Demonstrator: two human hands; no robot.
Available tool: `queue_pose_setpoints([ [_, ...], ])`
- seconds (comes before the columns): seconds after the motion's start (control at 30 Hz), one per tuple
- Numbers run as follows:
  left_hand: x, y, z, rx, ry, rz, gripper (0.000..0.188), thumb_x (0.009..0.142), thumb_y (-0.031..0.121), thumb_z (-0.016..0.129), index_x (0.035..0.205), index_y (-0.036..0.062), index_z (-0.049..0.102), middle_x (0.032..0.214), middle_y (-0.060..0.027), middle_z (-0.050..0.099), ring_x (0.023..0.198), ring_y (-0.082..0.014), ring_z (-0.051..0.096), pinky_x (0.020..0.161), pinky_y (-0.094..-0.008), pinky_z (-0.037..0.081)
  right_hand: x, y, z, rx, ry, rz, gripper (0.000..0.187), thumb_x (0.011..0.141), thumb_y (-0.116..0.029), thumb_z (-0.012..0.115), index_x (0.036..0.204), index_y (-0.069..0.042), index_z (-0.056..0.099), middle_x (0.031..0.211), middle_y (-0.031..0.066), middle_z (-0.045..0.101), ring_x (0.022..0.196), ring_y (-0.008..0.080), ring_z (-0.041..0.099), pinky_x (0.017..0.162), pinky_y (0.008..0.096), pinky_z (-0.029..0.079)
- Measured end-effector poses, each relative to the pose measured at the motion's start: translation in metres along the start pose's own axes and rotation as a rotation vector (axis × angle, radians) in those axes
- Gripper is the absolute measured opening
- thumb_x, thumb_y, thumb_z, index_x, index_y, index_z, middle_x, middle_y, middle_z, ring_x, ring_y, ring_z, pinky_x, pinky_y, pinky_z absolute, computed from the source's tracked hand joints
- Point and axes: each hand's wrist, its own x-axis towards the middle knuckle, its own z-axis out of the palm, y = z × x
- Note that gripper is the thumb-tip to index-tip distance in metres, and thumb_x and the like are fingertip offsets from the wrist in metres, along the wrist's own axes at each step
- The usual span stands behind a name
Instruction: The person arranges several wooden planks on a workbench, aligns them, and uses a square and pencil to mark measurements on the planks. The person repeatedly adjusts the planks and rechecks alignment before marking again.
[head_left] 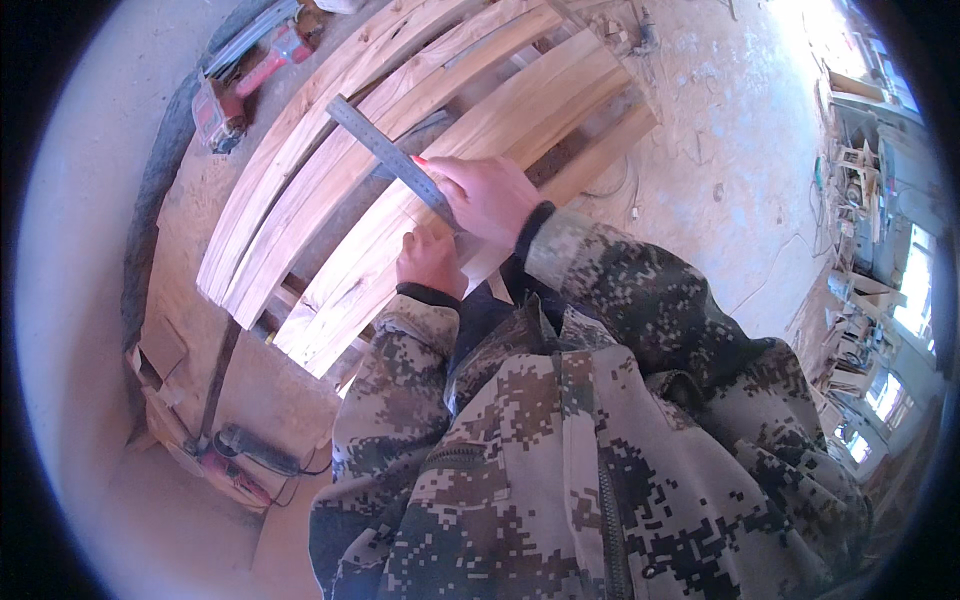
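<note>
A grey steel ruler [385, 151] lies slantwise across pale wooden boards, its far end over a gap between them. At its near end my left hand [431, 262] is curled closed against the nearer board [365, 268]; the exact grip is partly hidden. My right hand [492, 198] is closed beside the ruler and covers part of it. A small red tip [420, 160] shows at the fingers of my right hand; the rest of that thing is hidden. Parallel to the nearer board lie more long boards [300, 190], with gaps between them.
A red cordless power tool [222, 112] lies left of the boards. Below left, a red and black corded power tool [243, 466] rests near the wall. Thin cables [790, 250] cross the dusty floor [715, 190]. Wood pieces [855, 375] are piled along the right side.
</note>
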Motion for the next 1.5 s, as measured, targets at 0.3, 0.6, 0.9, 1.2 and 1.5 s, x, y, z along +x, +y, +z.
queue_pose_setpoints([
  [0.3, 0.002, -0.002, 0.001, -0.013, -0.039, -0.026, 0.019, 0.066, 0.006, 0.066, 0.084, 0.0049, 0.071, 0.097, -0.0181, 0.057, 0.093, -0.0377, 0.059, 0.071, -0.0452, 0.056, -0.065, -0.012, -0.035, -0.329, -0.439, 0.119, 0.027, 0.084, -0.017, 0.056, 0.105, -0.005, 0.068, 0.075, 0.0229, 0.068, 0.073, 0.0412, 0.069, 0.068, 0.0507, 0.056],
  [0.6, -0.047, -0.053, -0.002, 0.099, 0.04, -0.027, 0.023, 0.062, 0.006, 0.068, 0.085, 0.007, 0.068, 0.098, -0.0197, 0.057, 0.094, -0.0401, 0.057, 0.074, -0.0506, 0.053, -0.129, -0.002, -0.054, -0.077, -0.214, 0.171, 0.02, 0.089, -0.019, 0.056, 0.101, -0.012, 0.071, 0.079, 0.0193, 0.069, 0.074, 0.0428, 0.067, 0.066, 0.0525, 0.054],
  [0.9, -0.183, -0.183, -0.042, 0.184, -0.149, -0.793, 0.038, 0.076, 0.015, 0.066, 0.113, 0.0174, 0.072, 0.104, -0.0186, 0.067, 0.102, -0.0397, 0.064, 0.086, -0.0508, 0.053, -0.169, 0.042, -0.063, -0.098, -0.289, 0.243, 0.019, 0.088, -0.016, 0.057, 0.097, -0.006, 0.072, 0.089, 0.0191, 0.07, 0.083, 0.0375, 0.069, 0.076, 0.0459, 0.055],
  [1.2, -0.203, -0.27, -0.018, 0.042, 0.111, -1.014, 0.036, 0.076, 0.017, 0.069, 0.108, 0.0024, 0.071, 0.105, -0.0241, 0.07, 0.101, -0.0421, 0.067, 0.09, -0.0491, 0.053, -0.147, 0.024, -0.049, -0.261, -0.406, 0.089, 0.019, 0.092, -0.021, 0.052, 0.093, -0.01, 0.067, 0.089, 0.0173, 0.071, 0.084, 0.0379, 0.068, 0.073, 0.0499, 0.053],
  [1.5, -0.092, -0.044, 0.015, -0.438, 0.586, 0.389, 0.029, 0.073, 0.005, 0.067, 0.102, 0.0043, 0.068, 0.095, -0.0159, 0.068, 0.094, -0.0355, 0.064, 0.081, -0.0476, 0.051, -0.103, -0.05, -0.011, 0.119, -0.537, 0.019, 0.024, 0.091, -0.026, 0.056, 0.094, -0.008, 0.072, 0.092, 0.0171, 0.071, 0.086, 0.0364, 0.067, 0.077, 0.0427, 0.053],
])
